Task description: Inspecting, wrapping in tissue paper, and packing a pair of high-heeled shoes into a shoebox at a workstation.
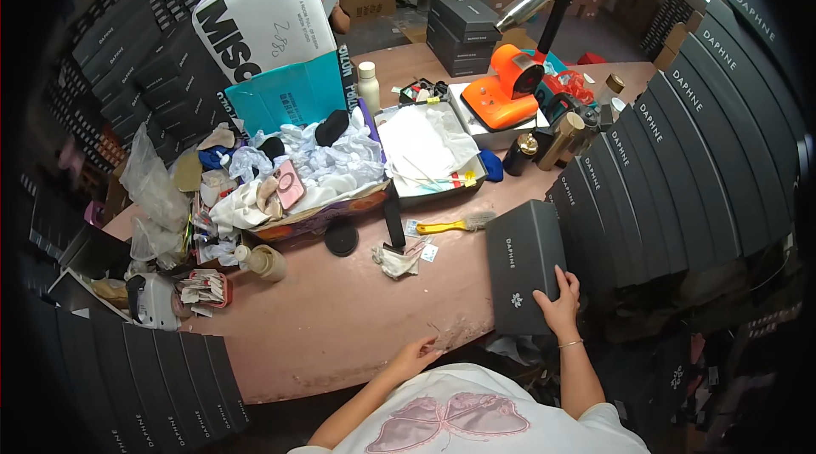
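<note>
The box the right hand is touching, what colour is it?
The box is dark grey with pale printing; it shows best in the head view.

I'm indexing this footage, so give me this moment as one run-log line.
right hand: on dark box, thumb on top | left hand: at table edge, nothing visibly held | box: closed, right of yellow-handled brush

The dark grey rectangular box (520, 263), which looks closed, has pale lettering and a flower-like mark, and is at the counter's (340, 326) near right edge.
</note>
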The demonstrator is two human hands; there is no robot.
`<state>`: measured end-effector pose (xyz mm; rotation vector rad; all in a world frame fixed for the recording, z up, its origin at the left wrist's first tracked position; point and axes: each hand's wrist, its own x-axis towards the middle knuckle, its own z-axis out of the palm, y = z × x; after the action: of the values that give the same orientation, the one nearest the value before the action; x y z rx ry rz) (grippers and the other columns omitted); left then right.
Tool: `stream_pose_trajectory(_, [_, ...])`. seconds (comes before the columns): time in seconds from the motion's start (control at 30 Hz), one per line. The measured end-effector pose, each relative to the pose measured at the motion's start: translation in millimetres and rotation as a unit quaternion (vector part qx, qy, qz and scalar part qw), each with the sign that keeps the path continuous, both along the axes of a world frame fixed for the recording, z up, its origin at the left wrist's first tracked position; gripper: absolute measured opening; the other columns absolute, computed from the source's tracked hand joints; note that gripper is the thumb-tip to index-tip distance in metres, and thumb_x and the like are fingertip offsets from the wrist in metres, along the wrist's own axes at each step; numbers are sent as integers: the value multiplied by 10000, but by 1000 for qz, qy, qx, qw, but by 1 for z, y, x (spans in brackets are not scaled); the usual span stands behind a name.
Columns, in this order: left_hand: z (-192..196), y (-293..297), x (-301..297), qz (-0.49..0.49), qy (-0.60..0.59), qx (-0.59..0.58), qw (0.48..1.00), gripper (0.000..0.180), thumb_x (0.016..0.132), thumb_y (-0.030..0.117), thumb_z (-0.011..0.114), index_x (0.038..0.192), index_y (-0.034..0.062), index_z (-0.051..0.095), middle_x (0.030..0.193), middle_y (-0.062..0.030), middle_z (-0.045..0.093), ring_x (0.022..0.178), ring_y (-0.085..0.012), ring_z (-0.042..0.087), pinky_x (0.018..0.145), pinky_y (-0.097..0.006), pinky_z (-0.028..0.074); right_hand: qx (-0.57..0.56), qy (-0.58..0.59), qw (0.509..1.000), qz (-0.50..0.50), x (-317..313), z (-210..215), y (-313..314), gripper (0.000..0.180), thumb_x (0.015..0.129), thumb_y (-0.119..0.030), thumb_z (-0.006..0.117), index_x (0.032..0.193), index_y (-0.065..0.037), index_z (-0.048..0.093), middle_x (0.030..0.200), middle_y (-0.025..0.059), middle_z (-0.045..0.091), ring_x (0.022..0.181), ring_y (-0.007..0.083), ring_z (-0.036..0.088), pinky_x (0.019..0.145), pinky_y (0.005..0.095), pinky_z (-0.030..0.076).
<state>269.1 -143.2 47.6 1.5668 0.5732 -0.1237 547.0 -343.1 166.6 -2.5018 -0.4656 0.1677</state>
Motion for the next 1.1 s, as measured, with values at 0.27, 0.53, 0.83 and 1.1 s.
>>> stream_pose_trajectory(0.27, [-18, 14, -55, 154, 43, -40, 986, 457, 859, 193, 659, 1243, -17, 526, 1070, -135, 632, 904, -153, 619, 802, -272, 496, -153, -158, 975, -21, 48, -2, 51, 716, 664, -354, 726, 1308, -148, 491, 1321, 156, 379, 1203, 389, 362, 940, 525, 311])
stream_pose_trajectory(0.53, [-7, 21, -42, 175, 62, -27, 982, 452, 851, 189, 661, 1231, -19, 533, 1078, -129, 632, 907, -153, 625, 785, -272, 498, 111, 124, 982, 90, 84, -24, 52, 715, 693, -322, 739, 1314, -75, 484, 1266, 178, 448, 1178, 315, 464, 971, 419, 380])
stream_pose_trajectory(0.83, [-21, 8, -67, 183, 95, 20, 978, 459, 849, 221, 661, 1220, -21, 541, 1067, -151, 643, 886, -175, 634, 798, -285, 494, -46, -47, 972, 225, 61, -34, 94, 755, 779, -366, 678, 1401, -105, 340, 1409, 274, 308, 1311, 450, 267, 1049, 566, 244])
stream_pose_trajectory(1.1, [10, -7, -91, 164, 112, 49, 979, 483, 849, 248, 654, 1228, -24, 533, 1063, -178, 634, 855, -208, 638, 773, -317, 504, -203, -160, 948, 186, 11, -98, 93, 670, 817, -232, 588, 1428, -189, 314, 1476, 202, 235, 1368, 424, 164, 1044, 659, 121])
